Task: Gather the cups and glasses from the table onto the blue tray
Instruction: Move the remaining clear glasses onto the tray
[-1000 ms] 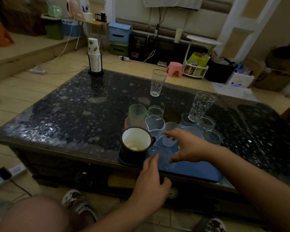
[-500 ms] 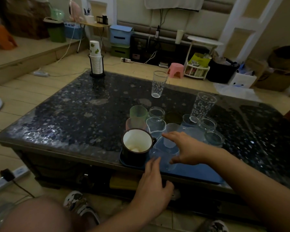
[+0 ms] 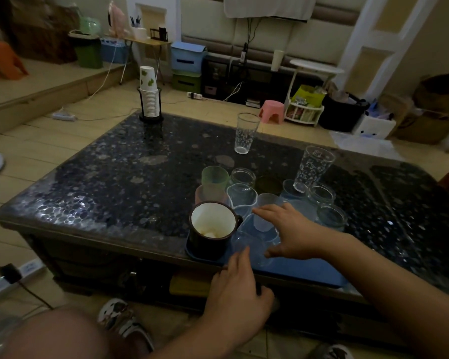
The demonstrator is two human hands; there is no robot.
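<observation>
Two hands work at the blue tray (image 3: pixel 309 272) on the table's (image 3: pixel 101 177) near edge, the right hand (image 3: pixel 293 233) spread flat over small clear glasses beside the dark mug (image 3: pixel 211 229), the left hand (image 3: pixel 237 291) relaxed with fingertips at a glass (image 3: pixel 246 243), while one tall glass (image 3: pixel 245 133) stands apart farther back.

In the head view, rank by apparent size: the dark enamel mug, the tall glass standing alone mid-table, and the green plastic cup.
Largest to smallest as they appear:
1. dark enamel mug, though it is nearest the camera
2. tall glass
3. green plastic cup, partly hidden, so unsure
</observation>
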